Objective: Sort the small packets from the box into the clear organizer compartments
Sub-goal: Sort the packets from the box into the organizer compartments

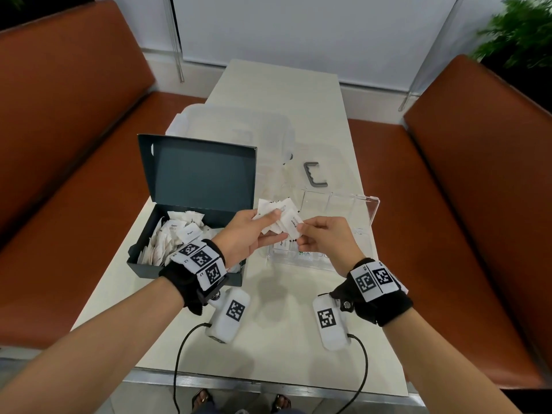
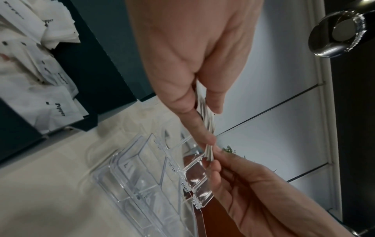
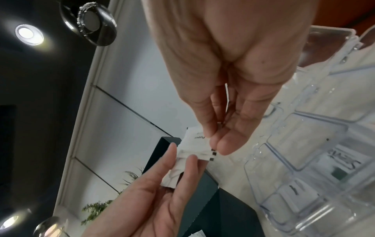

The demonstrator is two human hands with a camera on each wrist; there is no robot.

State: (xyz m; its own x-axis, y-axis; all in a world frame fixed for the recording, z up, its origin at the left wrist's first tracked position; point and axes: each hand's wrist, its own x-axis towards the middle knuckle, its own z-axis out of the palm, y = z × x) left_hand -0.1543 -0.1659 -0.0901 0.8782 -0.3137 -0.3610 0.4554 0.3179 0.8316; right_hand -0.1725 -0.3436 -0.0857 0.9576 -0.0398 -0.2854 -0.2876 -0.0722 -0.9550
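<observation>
A dark box (image 1: 191, 264) with its lid up stands at the left, full of small white packets (image 1: 179, 231). The clear organizer (image 1: 370, 213) sits to its right, with a few packets (image 1: 282, 245) in its near compartments. Above the gap between them, my left hand (image 1: 273, 227) grips a fanned bunch of packets (image 1: 268, 209). My right hand (image 1: 301, 234) pinches one packet labelled Pepper (image 1: 294, 225) at the edge of that bunch. In the right wrist view, thumb and forefinger pinch this packet (image 3: 195, 140). The left wrist view shows the bunch (image 2: 209, 126) edge-on between my left thumb and fingers.
A grey handle (image 1: 315, 174) lies on clear plastic behind the organizer. A large clear container (image 1: 239, 130) stands at the back of the pale table (image 1: 283, 339). Orange bench seats (image 1: 74, 144) flank the table on both sides.
</observation>
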